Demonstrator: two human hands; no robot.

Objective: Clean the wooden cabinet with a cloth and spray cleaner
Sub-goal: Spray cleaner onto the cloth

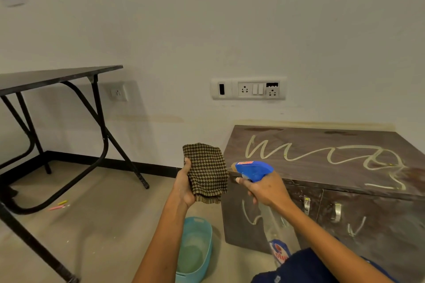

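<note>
My left hand (182, 187) is closed around a bunched brown-and-black checked cloth (207, 172), thumb up along its left edge, holding it upright in front of me at the height of the cabinet's top. My right hand (264, 189) is wrapped around the neck of a clear plastic spray bottle with a blue trigger head (253, 169); my index finger lies forward under the head, on or near the trigger, and the nozzle points left toward the cloth, just beside it without touching. The bottle's clear body hangs below my hand, its label (279, 251) showing near my dark blue trouser leg (299, 266).

The low dark wooden cabinet (322, 167) stands against the white wall (207, 30) to my right. Pale, looping scribbles (322, 151) run across its top, and shorter pale marks show on its front doors, which carry metal handles (337, 211). The cloth and the bottle head sit in front of the cabinet's near left corner.

On the floor between my forearms, just left of the cabinet, rests a light blue plastic tub (195, 250). Farther left stands a black folding table with curved metal legs (57, 76), with a yellow and a pink stick (58, 205) lying on the floor beneath it. A white switch and socket panel (248, 88) is set in the wall above the cabinet.
</note>
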